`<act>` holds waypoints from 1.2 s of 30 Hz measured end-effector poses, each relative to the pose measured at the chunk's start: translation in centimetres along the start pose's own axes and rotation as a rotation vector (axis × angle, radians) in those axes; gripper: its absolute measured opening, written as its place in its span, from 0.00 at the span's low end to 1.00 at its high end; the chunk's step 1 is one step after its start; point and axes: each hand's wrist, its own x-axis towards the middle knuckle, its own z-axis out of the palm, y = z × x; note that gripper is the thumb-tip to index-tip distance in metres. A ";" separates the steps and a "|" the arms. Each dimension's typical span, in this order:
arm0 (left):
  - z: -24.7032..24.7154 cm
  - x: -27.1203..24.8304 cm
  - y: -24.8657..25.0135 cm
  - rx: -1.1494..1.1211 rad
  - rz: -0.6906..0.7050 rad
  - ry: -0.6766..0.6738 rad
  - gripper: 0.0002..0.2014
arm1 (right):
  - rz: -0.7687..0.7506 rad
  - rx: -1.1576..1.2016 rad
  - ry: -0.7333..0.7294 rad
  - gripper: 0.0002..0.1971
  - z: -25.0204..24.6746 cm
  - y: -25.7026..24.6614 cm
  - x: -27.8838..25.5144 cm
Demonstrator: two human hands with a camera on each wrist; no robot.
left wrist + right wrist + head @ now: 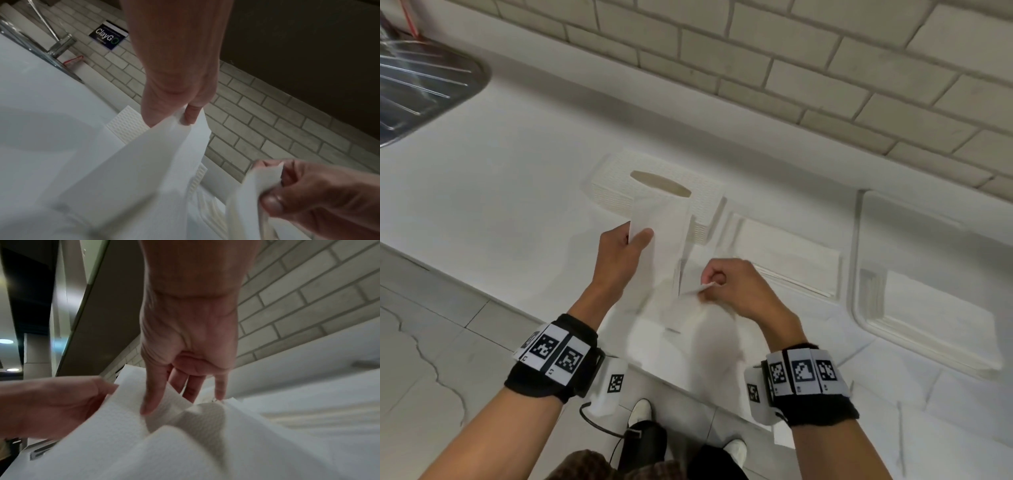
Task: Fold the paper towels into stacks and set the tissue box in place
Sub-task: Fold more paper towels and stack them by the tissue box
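A white paper towel [666, 236] hangs in the air above the counter, held at two corners. My left hand [625, 248] pinches its upper left corner between thumb and fingers, also seen in the left wrist view [174, 116]. My right hand [726, 284] pinches the lower right corner [269, 170]. Behind the towel lies the white textured tissue box [654, 185] with its oval slot facing up. To its right sits a flat stack of folded towels [787, 260]. In the right wrist view the towel [131, 415] fills the bottom, with my right hand [180, 395] on its edge.
A white tray [873, 260] sits at the counter's right end. A steel sink drainer [424, 89] is at the far left, with a tap [59, 43] beside it. A brick-tile wall [791, 68] runs behind. The counter's front edge [517, 301] drops to a tiled floor.
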 end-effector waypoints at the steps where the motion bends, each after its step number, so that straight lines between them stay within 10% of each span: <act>1: 0.2 -0.1 0.1 -0.038 -0.001 -0.006 0.06 | 0.000 0.074 0.004 0.12 -0.6 -0.2 -0.1; 8: 1.2 -0.7 0.9 -0.163 0.031 -0.081 0.06 | 0.000 0.176 -0.038 0.10 -1.7 0.1 -0.6; 18: 2.8 -1.6 1.8 -0.216 0.073 -0.208 0.08 | -0.190 0.532 0.406 0.07 -3.1 -2.1 -0.3; 28: 2.8 -0.5 3.9 -0.233 0.090 -0.194 0.09 | -0.226 0.882 0.454 0.06 -4.6 -5.2 -0.3; 36: 4.2 -2.3 3.5 -0.431 -0.131 -0.381 0.17 | -0.081 0.569 0.626 0.10 -1.0 -3.2 1.3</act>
